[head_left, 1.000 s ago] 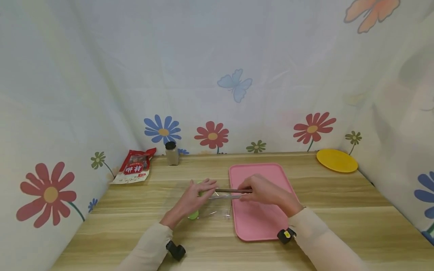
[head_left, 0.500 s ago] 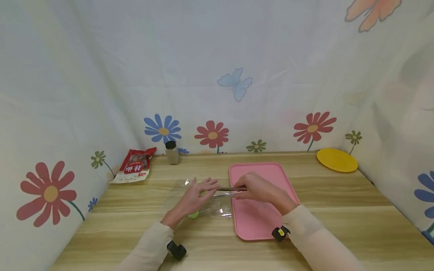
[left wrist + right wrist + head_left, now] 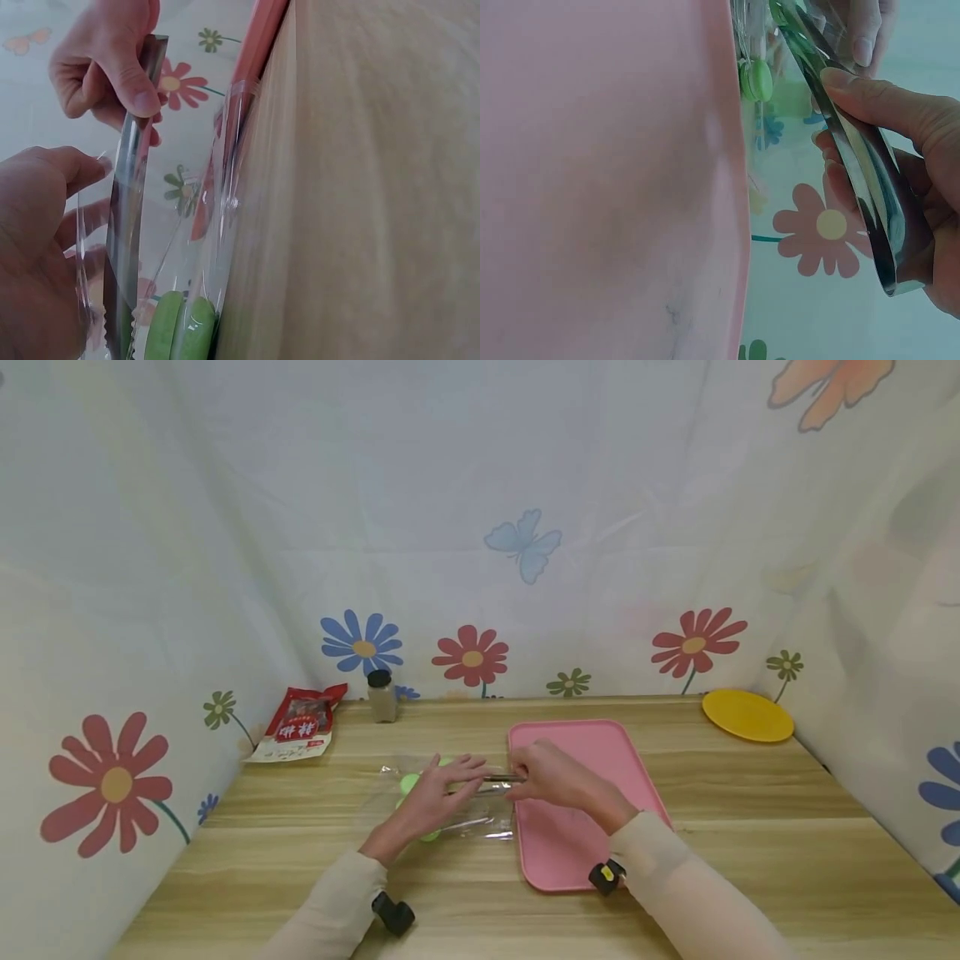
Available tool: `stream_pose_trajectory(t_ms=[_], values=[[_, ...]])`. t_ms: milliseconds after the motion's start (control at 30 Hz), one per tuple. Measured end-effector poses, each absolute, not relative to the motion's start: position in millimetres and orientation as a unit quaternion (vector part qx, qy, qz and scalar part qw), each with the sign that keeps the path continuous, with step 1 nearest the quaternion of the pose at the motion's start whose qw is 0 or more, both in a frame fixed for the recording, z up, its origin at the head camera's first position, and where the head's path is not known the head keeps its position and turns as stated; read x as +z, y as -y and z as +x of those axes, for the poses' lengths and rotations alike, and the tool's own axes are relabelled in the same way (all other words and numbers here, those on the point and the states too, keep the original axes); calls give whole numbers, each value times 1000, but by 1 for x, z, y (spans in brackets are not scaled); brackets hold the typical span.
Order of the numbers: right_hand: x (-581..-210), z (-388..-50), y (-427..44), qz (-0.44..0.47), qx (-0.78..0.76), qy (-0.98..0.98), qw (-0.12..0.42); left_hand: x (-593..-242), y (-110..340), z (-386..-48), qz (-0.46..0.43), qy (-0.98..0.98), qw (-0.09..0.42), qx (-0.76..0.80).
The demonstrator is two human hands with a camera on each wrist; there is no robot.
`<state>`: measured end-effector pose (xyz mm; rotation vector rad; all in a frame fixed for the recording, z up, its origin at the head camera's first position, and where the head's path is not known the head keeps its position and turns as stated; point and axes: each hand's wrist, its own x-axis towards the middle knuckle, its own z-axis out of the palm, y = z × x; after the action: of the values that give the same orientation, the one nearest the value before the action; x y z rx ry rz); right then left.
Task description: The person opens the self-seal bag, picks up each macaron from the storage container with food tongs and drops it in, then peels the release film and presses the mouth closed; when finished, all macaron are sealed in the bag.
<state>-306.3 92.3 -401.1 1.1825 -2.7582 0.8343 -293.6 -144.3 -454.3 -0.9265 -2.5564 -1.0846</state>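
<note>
My right hand (image 3: 551, 777) grips metal tongs (image 3: 870, 180) near their bent end, thumb on one arm and fingers on the other. In the left wrist view the tongs' serrated tips reach into a clear plastic bag (image 3: 487, 822). My left hand (image 3: 435, 793) holds the bag at its mouth, the thumb by the film's edge and the fingers seen through it. Several round green macarons (image 3: 196, 330) lie in the bag, below the tongs' tips in that view. Left-hand fingers partly cover them in the head view. Whether the tips touch a macaron cannot be told.
A pink tray (image 3: 555, 864) lies right of the bag, under my right hand. At the back left are a red and white food packet (image 3: 300, 727) and a black-capped jar (image 3: 382, 700). A yellow plate (image 3: 747, 716) sits at the back right.
My right hand has moved left with the tongs, pushing them further into the bag. My left hand has hardly moved. More of the green macarons shows beside it.
</note>
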Motion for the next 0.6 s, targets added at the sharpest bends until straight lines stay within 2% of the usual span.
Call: stream_pose_trajectory(t_ms=[333, 600], values=[[-405, -307, -80, 374, 247, 893, 33, -454, 145, -293, -303, 866, 97, -385], [-408, -308, -74, 376, 252, 890, 49, -452, 148, -294, -290, 862, 118, -399]])
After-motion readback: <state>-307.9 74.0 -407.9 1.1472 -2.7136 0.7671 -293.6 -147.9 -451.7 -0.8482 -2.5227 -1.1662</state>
